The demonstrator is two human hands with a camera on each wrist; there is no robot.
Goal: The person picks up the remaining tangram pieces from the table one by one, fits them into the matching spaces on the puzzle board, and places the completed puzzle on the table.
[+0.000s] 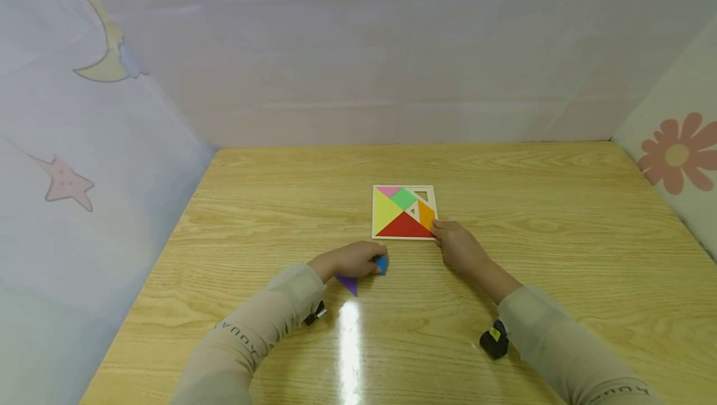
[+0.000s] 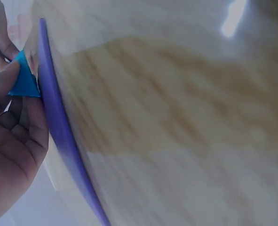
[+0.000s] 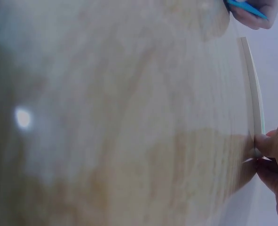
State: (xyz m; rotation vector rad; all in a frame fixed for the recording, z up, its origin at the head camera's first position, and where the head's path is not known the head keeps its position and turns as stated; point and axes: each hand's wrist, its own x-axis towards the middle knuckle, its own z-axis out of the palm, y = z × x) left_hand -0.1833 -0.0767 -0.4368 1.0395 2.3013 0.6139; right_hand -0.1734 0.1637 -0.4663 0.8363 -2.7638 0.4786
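Observation:
My left hand (image 1: pixel 358 259) pinches a small blue triangle (image 1: pixel 382 264) between thumb and fingers, just below the tray; the left wrist view shows the blue piece (image 2: pixel 26 79) in the fingertips. A purple triangle (image 1: pixel 350 284) lies on the table under that hand, partly hidden by it. At the lower right corner of the square tray (image 1: pixel 403 239), my right hand (image 1: pixel 459 248) grips the edge with thumb and fingers. Inside the tray lie yellow (image 1: pixel 385 212), red (image 1: pixel 404 228), green (image 1: pixel 403 198), pink (image 1: pixel 388 191) and orange (image 1: pixel 426 214) pieces. Two triangular spots show bare tray.
The wooden table (image 1: pixel 532 206) meets a pale wall behind, with printed cloth on both sides. A black wrist device (image 1: pixel 495 340) shows beside the right sleeve and another (image 1: pixel 315 313) beside the left sleeve.

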